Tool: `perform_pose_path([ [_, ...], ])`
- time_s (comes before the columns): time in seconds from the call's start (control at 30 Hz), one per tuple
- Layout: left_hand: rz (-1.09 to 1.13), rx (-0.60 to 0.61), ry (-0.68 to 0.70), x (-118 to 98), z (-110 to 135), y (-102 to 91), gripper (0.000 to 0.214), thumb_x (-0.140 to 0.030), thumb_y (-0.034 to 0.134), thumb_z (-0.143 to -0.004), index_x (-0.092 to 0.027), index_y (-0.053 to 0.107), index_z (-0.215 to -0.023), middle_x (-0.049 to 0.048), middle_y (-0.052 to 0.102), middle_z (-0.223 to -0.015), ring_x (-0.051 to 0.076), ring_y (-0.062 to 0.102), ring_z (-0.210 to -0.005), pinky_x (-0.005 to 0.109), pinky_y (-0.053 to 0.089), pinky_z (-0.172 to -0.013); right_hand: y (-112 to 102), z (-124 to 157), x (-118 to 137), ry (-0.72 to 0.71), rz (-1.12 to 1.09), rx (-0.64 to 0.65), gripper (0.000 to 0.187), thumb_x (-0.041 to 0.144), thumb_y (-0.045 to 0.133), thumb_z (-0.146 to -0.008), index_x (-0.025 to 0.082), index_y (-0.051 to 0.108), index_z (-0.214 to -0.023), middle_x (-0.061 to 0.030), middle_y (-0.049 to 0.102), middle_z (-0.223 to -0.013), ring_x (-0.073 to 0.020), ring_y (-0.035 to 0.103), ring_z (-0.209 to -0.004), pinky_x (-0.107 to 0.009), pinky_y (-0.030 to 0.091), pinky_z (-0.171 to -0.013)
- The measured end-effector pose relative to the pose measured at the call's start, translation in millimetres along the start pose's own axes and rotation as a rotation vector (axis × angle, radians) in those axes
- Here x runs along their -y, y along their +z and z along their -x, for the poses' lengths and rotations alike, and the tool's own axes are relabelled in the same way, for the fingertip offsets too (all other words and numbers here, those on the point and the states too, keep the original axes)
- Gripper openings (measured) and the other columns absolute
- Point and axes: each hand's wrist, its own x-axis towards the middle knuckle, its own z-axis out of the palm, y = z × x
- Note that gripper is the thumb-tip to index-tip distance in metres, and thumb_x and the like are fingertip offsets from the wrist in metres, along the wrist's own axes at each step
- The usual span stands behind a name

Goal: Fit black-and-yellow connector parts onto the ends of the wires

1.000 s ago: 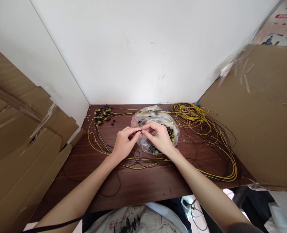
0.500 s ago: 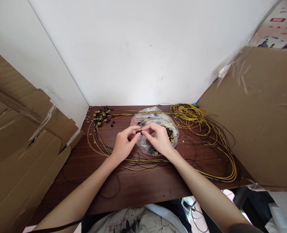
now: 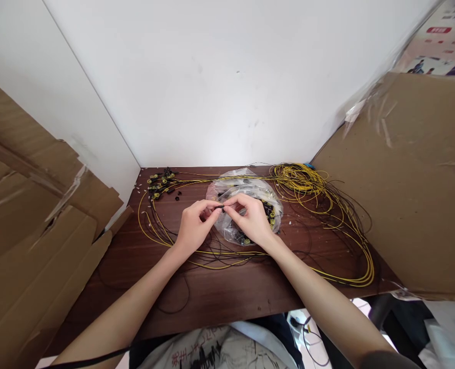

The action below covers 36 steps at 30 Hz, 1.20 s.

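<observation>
Above a clear plastic bag (image 3: 227, 234), my two hands meet fingertip to fingertip. My left hand (image 3: 193, 224) is closed, pinching a small black connector part (image 3: 221, 206) between thumb and fingers. Close beside it, my right hand (image 3: 253, 219) is also closed in a pinch, on what looks like a thin black wire at the part's right end. The fingers hide most of both. Black-and-yellow connector pieces (image 3: 272, 214) lie in the bag, partly behind my right hand.
A cluster of black-and-yellow connectors (image 3: 158, 185) lies on the brown table (image 3: 227, 289) at the back left. Yellow cables (image 3: 298, 179) are coiled at the back right and loop around the bag. Cardboard (image 3: 415, 195) stands on both sides, before a white wall (image 3: 220, 92).
My left fingers have closed further over the black part, so less of it shows. Its yellow bit is no longer visible. My right hand has barely moved.
</observation>
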Motion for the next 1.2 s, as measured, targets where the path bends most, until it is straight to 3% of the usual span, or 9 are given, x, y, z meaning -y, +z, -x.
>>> perform_pose_path([
  [0.5,-0.021,-0.025,0.070,-1.7,-1.2,-2.6,0.015,-0.023,0.059,-0.080,-0.016,0.071,-0.088,0.0012,0.059,-0.069,0.011,0.051,-0.061,0.022,0.042,-0.058,-0.1,0.0,-1.0,-0.018,0.010,0.008,0.007,0.017,0.060,-0.081,0.017,0.067,-0.082,-0.0028,0.066,-0.078,-0.0136,0.059,-0.068,-0.026,0.046,-0.065],
  [1.2,-0.008,-0.019,0.092,-3.0,-1.9,-3.3,0.013,-0.021,0.060,-0.081,-0.017,0.070,-0.088,0.0005,0.055,-0.070,0.011,0.050,-0.063,0.021,0.041,-0.058,-2.1,0.3,0.1,-0.036,0.025,0.003,0.007,0.017,0.059,-0.081,0.017,0.066,-0.082,-0.0027,0.066,-0.078,-0.0138,0.059,-0.069,-0.026,0.047,-0.066],
])
